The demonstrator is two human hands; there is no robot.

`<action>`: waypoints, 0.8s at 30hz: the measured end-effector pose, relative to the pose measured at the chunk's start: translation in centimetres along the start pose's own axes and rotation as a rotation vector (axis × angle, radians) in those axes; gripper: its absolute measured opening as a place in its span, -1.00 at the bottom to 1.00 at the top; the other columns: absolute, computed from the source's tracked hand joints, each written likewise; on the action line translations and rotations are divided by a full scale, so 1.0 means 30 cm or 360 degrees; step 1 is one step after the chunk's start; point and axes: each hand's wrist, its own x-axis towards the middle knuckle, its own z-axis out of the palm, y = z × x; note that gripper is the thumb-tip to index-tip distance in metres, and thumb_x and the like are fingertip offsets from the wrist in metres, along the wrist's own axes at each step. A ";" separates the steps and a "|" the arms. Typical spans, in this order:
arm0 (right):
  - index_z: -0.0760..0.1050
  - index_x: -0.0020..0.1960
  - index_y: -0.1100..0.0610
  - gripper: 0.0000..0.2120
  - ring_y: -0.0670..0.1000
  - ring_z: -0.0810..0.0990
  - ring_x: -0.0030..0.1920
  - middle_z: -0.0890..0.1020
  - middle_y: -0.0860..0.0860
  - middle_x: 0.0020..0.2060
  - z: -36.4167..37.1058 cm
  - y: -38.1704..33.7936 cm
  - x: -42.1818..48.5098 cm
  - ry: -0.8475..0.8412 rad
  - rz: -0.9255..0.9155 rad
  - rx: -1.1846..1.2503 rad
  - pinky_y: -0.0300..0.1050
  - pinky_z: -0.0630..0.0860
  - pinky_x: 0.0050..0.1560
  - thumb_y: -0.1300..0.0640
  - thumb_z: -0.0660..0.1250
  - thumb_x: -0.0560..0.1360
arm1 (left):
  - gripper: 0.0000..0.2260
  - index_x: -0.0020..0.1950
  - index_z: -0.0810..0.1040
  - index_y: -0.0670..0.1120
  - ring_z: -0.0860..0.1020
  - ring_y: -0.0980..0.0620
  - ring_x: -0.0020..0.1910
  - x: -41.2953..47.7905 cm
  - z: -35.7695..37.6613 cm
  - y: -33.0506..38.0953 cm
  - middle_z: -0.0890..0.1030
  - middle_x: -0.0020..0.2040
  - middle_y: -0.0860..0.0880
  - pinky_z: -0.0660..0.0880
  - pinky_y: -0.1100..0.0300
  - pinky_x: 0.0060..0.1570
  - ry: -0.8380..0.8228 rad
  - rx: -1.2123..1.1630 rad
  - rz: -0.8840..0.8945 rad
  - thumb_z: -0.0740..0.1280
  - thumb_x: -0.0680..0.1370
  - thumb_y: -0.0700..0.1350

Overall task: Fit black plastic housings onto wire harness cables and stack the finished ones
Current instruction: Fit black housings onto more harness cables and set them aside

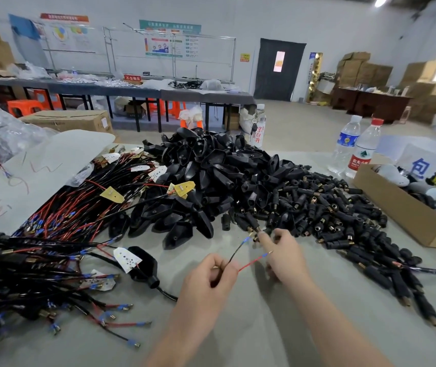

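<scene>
At the near edge of the housing pile [224, 176], the left hand [208, 276] pinches a red-and-black wire pair [248, 263] just beside the right hand [283, 256], whose fingertips touch a small black housing [251, 222], grip unclear.

A factory assembly hall: a heap of black housings [211, 176] covers the work table [238, 327], with wire harnesses [79, 207] piled to its left, a long bench [105, 87] and wall charts [169, 41] behind the heap, and stacked cartons [362, 70] far to its right across a concrete floor [304, 123]
</scene>
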 end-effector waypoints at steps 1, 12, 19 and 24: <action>0.36 0.36 0.14 -0.50 0.21 0.62 0.03 0.58 0.09 0.05 0.008 -0.018 0.007 -0.0023 0.0005 -0.0160 0.06 0.57 0.05 -0.18 0.26 0.58 | -0.78 -0.21 0.46 0.06 0.20 0.11 -0.45 0.002 0.000 -0.002 0.32 -0.46 0.13 0.15 0.29 -0.47 0.0003 0.0007 0.0006 0.31 0.58 0.12; 0.33 0.32 0.15 -0.74 0.26 0.57 0.14 0.41 0.15 0.22 0.031 -0.038 0.003 -0.0023 -0.0243 -0.0966 0.04 0.50 0.06 0.11 0.14 0.66 | -0.91 -0.01 0.57 0.28 0.32 0.12 -0.47 0.011 0.002 -0.016 0.65 -0.30 0.07 0.29 0.23 -0.40 -0.0038 -0.0107 0.0050 0.27 0.61 0.11; 0.55 0.07 0.02 -0.86 -0.05 0.61 -0.21 0.62 -0.04 -0.16 -0.046 0.022 -0.046 -0.0245 -0.0188 0.0436 -0.20 0.51 -0.19 0.21 0.25 0.62 | -0.93 -0.05 0.60 0.26 0.35 0.16 -0.45 -0.002 0.001 0.003 0.48 -0.41 0.16 0.27 0.33 -0.42 0.0054 -0.0075 0.0022 0.35 0.57 0.06; 0.70 0.01 0.15 -0.74 -0.04 0.64 -0.29 0.70 0.10 -0.20 -0.113 0.098 -0.107 -0.0404 0.0100 0.1593 -0.24 0.61 -0.24 0.29 0.22 0.63 | -0.93 -0.14 0.58 0.13 0.35 0.18 -0.43 -0.012 0.010 0.008 0.43 -0.44 0.16 0.30 0.34 -0.41 0.0098 -0.0048 0.0008 0.39 0.55 0.02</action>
